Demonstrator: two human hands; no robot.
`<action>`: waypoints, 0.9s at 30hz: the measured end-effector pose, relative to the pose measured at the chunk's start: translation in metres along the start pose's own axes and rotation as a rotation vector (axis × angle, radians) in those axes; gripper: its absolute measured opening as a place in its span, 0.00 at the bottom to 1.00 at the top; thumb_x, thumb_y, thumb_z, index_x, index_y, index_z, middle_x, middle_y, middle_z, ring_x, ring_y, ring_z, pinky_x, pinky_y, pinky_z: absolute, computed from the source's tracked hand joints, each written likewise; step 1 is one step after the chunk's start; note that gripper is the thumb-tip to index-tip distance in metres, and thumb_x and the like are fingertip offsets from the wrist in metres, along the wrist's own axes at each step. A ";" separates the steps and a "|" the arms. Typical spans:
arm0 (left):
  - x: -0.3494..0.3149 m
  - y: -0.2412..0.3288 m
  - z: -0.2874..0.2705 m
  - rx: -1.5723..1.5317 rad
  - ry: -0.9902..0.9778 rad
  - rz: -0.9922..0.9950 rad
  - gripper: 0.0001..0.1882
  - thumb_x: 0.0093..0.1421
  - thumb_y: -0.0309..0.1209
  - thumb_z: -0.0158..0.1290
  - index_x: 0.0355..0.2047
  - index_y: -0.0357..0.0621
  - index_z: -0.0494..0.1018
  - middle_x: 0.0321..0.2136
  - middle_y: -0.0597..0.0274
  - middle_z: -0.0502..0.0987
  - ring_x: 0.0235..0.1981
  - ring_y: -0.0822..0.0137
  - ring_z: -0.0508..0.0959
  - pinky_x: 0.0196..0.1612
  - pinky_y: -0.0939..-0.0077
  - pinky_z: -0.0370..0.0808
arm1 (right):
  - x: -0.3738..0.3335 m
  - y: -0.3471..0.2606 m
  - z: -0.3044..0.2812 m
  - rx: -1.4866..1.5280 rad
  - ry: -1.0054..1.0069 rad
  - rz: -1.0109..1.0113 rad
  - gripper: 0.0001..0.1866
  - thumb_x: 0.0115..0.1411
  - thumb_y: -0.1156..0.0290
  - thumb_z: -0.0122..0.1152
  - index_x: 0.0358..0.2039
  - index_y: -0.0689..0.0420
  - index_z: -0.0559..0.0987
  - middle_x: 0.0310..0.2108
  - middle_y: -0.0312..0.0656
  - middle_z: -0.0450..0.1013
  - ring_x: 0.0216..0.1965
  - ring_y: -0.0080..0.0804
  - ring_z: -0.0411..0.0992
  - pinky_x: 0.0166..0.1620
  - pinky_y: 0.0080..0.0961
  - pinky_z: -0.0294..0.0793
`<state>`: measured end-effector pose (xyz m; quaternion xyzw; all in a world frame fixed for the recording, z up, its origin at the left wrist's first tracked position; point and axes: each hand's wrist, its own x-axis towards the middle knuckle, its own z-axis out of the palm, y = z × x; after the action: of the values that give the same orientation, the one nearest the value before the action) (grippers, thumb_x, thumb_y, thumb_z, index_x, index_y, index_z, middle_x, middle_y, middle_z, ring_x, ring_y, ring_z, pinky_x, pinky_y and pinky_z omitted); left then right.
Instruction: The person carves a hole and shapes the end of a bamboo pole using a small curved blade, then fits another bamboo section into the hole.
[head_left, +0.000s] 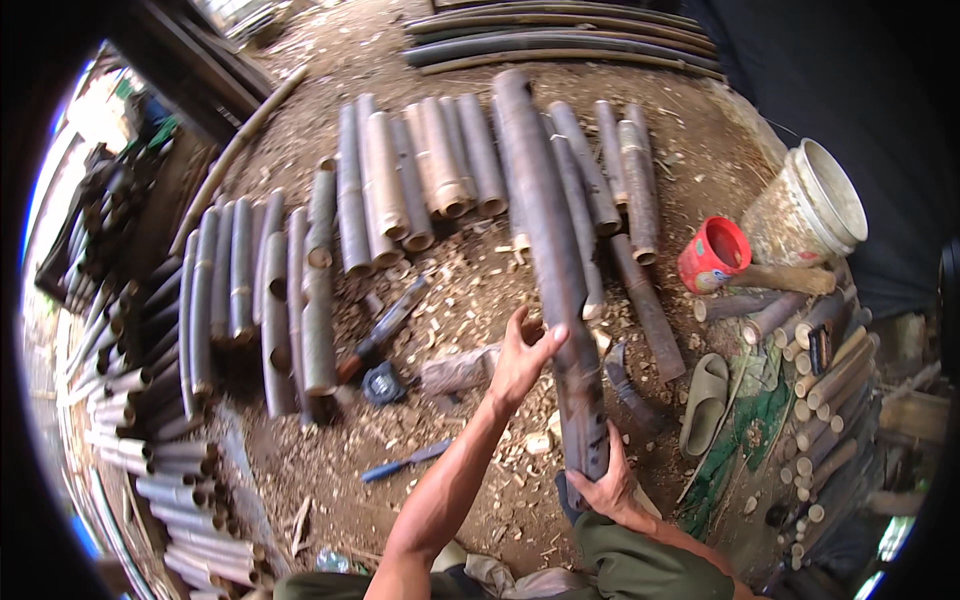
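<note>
Bare brown earth floor [690,150] strewn with pale wood chips carries everything. A row of cut grey-brown bamboo lengths [420,175] lies side by side across it, with more long dark bamboo poles [560,40] beyond. Near the middle lie a wooden-handled chopping blade [385,325] and a blue-handled tool [405,462]. At the right sit a red plastic cup [713,254], a white plastic bucket [808,208] on its side and an olive rubber sandal [706,400].

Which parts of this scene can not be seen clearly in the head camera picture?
- Head view: lower end of the long bamboo pole, hidden behind the right hand.
- Inside of the red cup: too small to tell.
- Stacked bamboo tubes at lower left: cut off and bent by the fisheye rim.
- Left hand: its palm faces away.
</note>
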<state>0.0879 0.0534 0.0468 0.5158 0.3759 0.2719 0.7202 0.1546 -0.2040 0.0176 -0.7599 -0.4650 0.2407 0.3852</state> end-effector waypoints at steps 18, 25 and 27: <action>-0.124 -0.120 -0.091 -0.401 -0.035 -0.111 0.36 0.49 0.36 0.71 0.54 0.38 0.66 0.44 0.59 0.77 0.45 0.62 0.78 0.52 0.62 0.76 | -0.262 0.091 -0.035 0.575 -0.326 0.751 0.40 0.64 0.50 0.58 0.68 0.57 0.57 0.61 0.52 0.62 0.59 0.43 0.65 0.60 0.40 0.65; -0.160 -0.134 -0.082 -0.298 0.022 -0.217 0.54 0.40 0.41 0.76 0.61 0.35 0.57 0.50 0.53 0.73 0.53 0.59 0.74 0.59 0.61 0.72 | -0.285 0.096 0.003 0.588 -0.486 0.592 0.45 0.61 0.52 0.63 0.70 0.58 0.52 0.63 0.52 0.61 0.60 0.43 0.65 0.61 0.41 0.64; -0.168 -0.159 -0.062 -0.428 0.027 -0.206 0.49 0.45 0.36 0.74 0.62 0.39 0.58 0.50 0.57 0.73 0.52 0.61 0.74 0.57 0.62 0.72 | -0.281 0.096 0.021 0.630 -0.486 0.588 0.53 0.55 0.52 0.70 0.70 0.59 0.48 0.64 0.55 0.60 0.63 0.44 0.61 0.64 0.40 0.61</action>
<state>-0.0576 -0.0950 -0.0717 0.3065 0.3699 0.2772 0.8321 0.0623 -0.4730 -0.0703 -0.6274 -0.2121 0.6383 0.3924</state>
